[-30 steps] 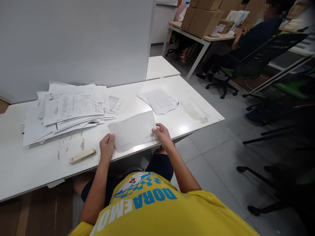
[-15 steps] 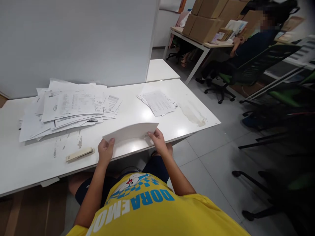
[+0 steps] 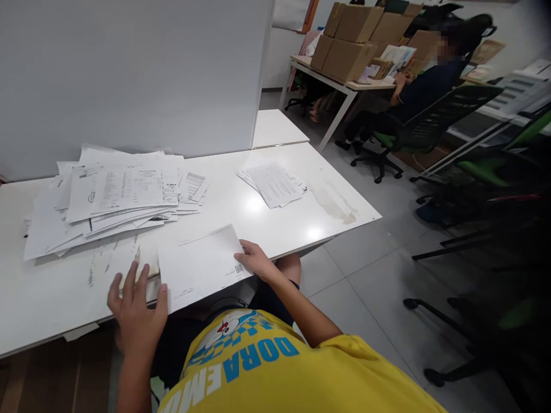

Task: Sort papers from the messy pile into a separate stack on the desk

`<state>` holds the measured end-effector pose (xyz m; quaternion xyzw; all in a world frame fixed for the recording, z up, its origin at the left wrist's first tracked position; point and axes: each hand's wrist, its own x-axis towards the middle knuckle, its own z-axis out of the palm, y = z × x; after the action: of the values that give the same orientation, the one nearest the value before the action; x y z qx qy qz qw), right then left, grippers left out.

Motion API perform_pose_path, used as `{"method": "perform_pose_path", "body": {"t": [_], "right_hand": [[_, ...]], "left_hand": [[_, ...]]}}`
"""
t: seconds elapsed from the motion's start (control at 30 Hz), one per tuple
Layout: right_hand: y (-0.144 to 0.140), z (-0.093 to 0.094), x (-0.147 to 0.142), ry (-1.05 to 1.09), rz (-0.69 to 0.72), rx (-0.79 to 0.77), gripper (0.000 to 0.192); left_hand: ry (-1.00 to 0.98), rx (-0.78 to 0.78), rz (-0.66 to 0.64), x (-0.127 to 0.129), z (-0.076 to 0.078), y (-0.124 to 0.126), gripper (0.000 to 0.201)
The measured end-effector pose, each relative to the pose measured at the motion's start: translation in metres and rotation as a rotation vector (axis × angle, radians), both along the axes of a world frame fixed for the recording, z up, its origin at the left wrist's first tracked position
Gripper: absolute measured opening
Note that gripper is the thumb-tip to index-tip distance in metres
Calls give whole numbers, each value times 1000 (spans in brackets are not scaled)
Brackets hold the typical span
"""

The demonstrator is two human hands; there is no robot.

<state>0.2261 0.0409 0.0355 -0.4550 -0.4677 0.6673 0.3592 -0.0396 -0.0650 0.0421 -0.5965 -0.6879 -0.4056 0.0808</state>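
Two paper stacks (image 3: 112, 198) (image 3: 273, 183), one loose sheet (image 3: 200, 267), two hands (image 3: 138, 307) (image 3: 256, 261).

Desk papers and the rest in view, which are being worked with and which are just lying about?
In hand:
folded sheet, pinned by right hand
beige stapler, mostly hidden under open left hand

Lying about:
big paper pile
small paper stack
cardboard boxes on the far desk

Bare white desk (image 3: 241, 203) between messy paper heap (image 3: 107, 198) and small stack (image 3: 273, 183).
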Motion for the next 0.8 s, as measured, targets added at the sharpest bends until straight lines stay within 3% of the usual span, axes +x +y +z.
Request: {"method": "perform_pose_path", "body": {"t": [0.1,0.23,0.4,0.6,0.8], "right_hand": [[3,-6,-15,-32,11,18,32],[3,-10,-24,-24,20,43,30],[0,-16,-24,-11,7,18,31],[-2,-15,-20,-90,37,-8,39],[-3,-13,-19,-133,22,63,41]], "left_hand": [[110,-79,-28,-20,-4,3,58],[54,-226,56,-31,-17,7,59],[-21,-234,42,-32,-28,4,52],[33,-261,3,-26,-29,1,46],[-3,-231,3,-23,-29,-2,50]]}}
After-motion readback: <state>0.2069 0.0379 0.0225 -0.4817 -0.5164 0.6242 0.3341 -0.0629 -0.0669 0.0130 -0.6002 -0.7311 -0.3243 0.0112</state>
